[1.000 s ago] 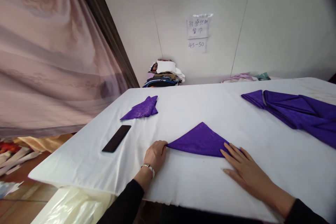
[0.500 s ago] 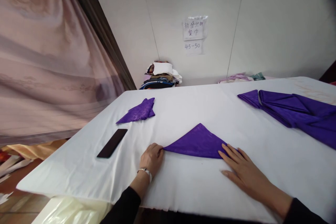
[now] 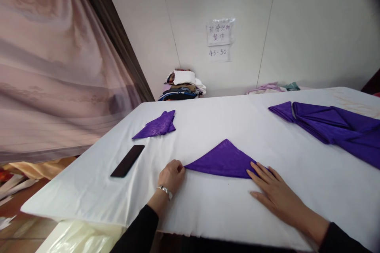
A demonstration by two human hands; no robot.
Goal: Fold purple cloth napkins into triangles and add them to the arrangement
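Note:
A purple cloth napkin (image 3: 224,162), folded into a flat triangle, lies on the white-covered table (image 3: 208,205) with its peak pointing away from me. My left hand (image 3: 171,176), with a silver bracelet at the wrist, pinches the napkin's left corner; the fingertips are partly hidden. On its right corner my right hand (image 3: 273,189) lies flat, fingers stretched out and pressing on the cloth. Another folded purple napkin (image 3: 157,126) rests further back on the left. More purple cloths (image 3: 335,122) lie in an overlapping heap on the right.
A dark flat rectangular object (image 3: 127,161) lies left of my left hand. Beyond the table's far edge are a stack of folded clothes (image 3: 181,87) and some pink cloth (image 3: 267,87). Handwritten signs (image 3: 220,39) hang on the wall. A pink curtain (image 3: 53,67) hangs at the left.
Almost nothing differs. My left forearm and wrist have shifted very slightly; both hands stay at the same corners of the napkin.

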